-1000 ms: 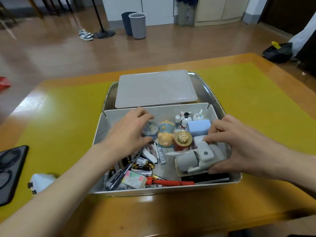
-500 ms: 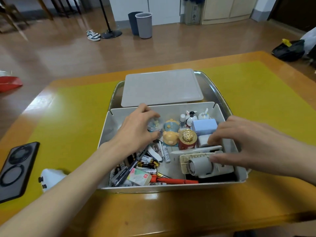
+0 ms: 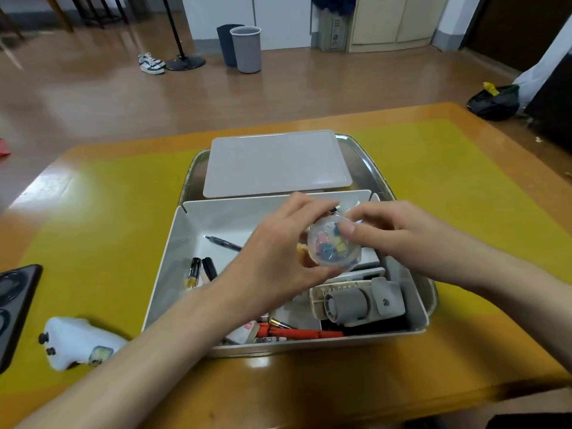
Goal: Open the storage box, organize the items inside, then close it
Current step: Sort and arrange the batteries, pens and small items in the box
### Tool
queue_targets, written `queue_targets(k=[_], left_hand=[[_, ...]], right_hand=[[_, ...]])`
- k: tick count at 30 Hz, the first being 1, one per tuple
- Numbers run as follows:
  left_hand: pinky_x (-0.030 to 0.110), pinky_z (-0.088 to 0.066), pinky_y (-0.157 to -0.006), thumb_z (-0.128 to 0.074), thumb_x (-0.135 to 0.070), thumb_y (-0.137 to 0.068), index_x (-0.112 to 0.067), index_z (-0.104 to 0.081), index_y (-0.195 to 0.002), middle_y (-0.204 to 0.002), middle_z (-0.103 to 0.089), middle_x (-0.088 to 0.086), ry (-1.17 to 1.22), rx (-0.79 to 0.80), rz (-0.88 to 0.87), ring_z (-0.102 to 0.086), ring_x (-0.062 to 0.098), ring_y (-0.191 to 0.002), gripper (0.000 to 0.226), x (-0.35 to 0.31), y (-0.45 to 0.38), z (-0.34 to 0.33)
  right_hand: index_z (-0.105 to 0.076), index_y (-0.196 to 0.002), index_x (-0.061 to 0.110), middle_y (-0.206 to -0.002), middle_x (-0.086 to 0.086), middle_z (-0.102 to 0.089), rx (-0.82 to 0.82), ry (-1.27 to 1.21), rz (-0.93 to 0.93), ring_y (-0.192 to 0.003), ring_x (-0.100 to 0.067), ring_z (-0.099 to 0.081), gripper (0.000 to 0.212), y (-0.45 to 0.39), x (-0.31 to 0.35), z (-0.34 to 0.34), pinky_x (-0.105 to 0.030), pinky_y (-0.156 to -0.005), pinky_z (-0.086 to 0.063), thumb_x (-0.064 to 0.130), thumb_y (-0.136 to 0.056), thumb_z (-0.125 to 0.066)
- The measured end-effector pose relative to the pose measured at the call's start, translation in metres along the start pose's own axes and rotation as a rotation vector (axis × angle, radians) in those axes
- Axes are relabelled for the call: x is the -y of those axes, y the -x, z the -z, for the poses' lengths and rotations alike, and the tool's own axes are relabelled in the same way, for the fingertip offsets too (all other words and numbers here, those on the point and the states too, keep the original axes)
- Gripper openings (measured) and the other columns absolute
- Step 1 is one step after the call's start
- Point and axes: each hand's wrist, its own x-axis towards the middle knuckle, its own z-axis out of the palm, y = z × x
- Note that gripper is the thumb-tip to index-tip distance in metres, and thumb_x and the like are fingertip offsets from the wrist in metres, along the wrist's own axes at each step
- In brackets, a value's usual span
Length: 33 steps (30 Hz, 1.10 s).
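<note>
Above the open white plastic storage box (image 3: 173,267), held clear of the clutter: small round clear plastic tub (image 3: 334,247) full of coloured clips. Lifted, probably to inspect or to free up floor space before re-placing. Left hand (image 3: 278,261) curled around tub from left and below, fingers closed on its side, carrying the weight. Right hand (image 3: 393,233) closed on same tub from the right, thumb pressed on its top face, other fingers pinching far rim; cannot tell whether steadying or twisting a cap. Neither hand spread flat.

Box sitting on a metal tray (image 3: 368,159) on yellow-and-wood tabletop (image 3: 108,218). Flat grey rectangular lid (image 3: 275,164) off, parked on tray just behind box, so opening step done, closing not yet. Inside box: grey-and-cream handheld fan-like gadget (image 3: 359,301) lying along right side; red pen (image 3: 297,332) against near wall; black-and-gold battery (image 3: 193,272) and dark pen (image 3: 223,243) loose on left floor. Contents unsorted, so organizing judged mid-way. White game controller (image 3: 77,342) and black phone-like slab (image 3: 12,305) on tabletop left of box, well apart from it.
</note>
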Motion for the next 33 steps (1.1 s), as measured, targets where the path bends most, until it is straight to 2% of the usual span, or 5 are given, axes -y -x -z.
queue_targets(k=[6, 12, 18, 25, 33], left_hand=[[0.038, -0.052, -0.085, -0.073, -0.044, -0.083, -0.03, -0.063, -0.12, -0.109, -0.062, -0.013, -0.46, 0.249, 0.196, -0.06, 0.011, -0.102, 0.041, 0.041, 0.017, 0.054], [0.03, -0.04, -0.063, -0.06, -0.059, -0.086, -0.032, -0.063, -0.103, -0.102, -0.067, -0.01, -0.845, 0.575, 0.435, -0.06, 0.018, -0.086, 0.032, 0.058, 0.046, 0.069], [0.032, -0.039, -0.057, -0.043, -0.068, -0.09, -0.027, -0.056, -0.086, -0.086, -0.062, -0.007, -0.739, 0.561, 0.459, -0.058, 0.018, -0.078, 0.043, 0.06, 0.062, 0.055], [0.033, -0.037, -0.061, -0.058, -0.031, -0.089, -0.027, -0.058, -0.094, -0.088, -0.063, -0.003, -0.656, 0.573, 0.451, -0.056, 0.023, -0.079, 0.007, 0.05, 0.069, 0.047], [0.038, -0.05, -0.075, -0.052, -0.03, -0.092, -0.03, -0.057, -0.111, -0.101, -0.059, -0.008, -0.532, 0.459, 0.278, -0.056, 0.019, -0.098, 0.019, 0.012, 0.09, 0.07]], right_hand=[[-0.072, -0.113, 0.041, -0.086, 0.019, -0.069, -0.001, 0.332, -0.078, -0.075, 0.006, -0.056, 0.023, 0.003, -0.012, 0.018, -0.017, -0.063, -0.042, 0.044, -0.096, -0.057], [-0.062, -0.128, 0.033, -0.125, 0.013, -0.057, -0.079, 0.752, -0.016, -0.108, -0.014, -0.047, 0.035, -0.004, -0.008, 0.003, -0.048, -0.086, -0.05, 0.036, -0.095, -0.05], [-0.066, -0.112, 0.038, -0.109, 0.02, -0.06, -0.173, 0.733, 0.164, -0.094, -0.001, -0.039, 0.026, -0.018, 0.018, -0.022, -0.041, -0.072, -0.051, 0.044, -0.095, -0.047], [-0.068, -0.108, 0.034, -0.101, 0.02, -0.063, -0.015, 0.753, 0.24, -0.103, -0.009, -0.052, 0.026, -0.044, 0.032, -0.058, -0.042, -0.078, -0.052, 0.043, -0.094, -0.047], [-0.076, -0.095, 0.027, -0.092, 0.006, -0.074, 0.142, 0.77, 0.183, -0.087, -0.022, -0.066, 0.022, -0.111, 0.055, -0.09, -0.039, -0.076, -0.055, 0.036, -0.089, -0.056]])
